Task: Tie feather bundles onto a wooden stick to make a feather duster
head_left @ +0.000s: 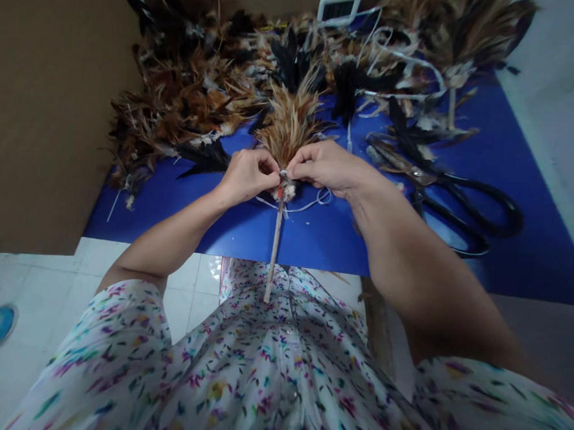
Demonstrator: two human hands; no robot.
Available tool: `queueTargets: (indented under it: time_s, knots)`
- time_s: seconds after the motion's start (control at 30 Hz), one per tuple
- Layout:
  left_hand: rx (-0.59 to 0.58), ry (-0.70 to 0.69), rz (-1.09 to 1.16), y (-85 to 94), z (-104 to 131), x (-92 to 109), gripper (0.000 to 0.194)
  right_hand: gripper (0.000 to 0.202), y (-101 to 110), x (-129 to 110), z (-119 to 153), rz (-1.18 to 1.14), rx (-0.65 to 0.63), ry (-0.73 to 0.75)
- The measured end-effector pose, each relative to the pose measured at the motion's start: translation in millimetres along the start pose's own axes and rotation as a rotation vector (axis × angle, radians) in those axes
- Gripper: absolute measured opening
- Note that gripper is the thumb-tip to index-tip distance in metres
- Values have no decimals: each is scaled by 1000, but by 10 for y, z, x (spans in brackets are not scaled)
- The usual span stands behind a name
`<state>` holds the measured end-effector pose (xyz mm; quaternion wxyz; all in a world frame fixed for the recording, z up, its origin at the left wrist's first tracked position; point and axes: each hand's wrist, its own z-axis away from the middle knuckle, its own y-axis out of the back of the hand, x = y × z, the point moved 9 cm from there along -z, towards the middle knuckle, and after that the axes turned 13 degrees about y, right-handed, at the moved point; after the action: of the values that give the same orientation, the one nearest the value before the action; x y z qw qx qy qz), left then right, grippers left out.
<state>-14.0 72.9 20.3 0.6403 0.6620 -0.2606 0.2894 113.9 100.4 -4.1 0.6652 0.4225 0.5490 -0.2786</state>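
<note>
One slender wooden stick, fluffy tan feathers atop — left hand and right hand, fingers closed, pinch thin white string.

Tan feather bundle, stick seemingly wooden

1. Easiest gap was the bare blue desk along the near edge, either side of the wooden stick.
2. That stick poked out past the edge though, so sweeping straight across would've clipped it.
3. Right of the right hand, big scissors got in the way, with open desk beyond their handles.
4. Far side? Feather pile plus looped cord, basically a wall.
5. Cardboard blocked the left.
</note>
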Motion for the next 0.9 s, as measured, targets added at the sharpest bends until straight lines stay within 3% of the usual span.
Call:
queueTargets:
  time_s: [0.37, 0.9]
  knots:
    - [-19, 19, 30, -27, -31, -60, 10, 24, -38, 42, 11, -64, -24, -62]
    - [-78, 6, 106, -83, -28, -67, 8, 14, -21, 21, -9, -23, -56, 7]
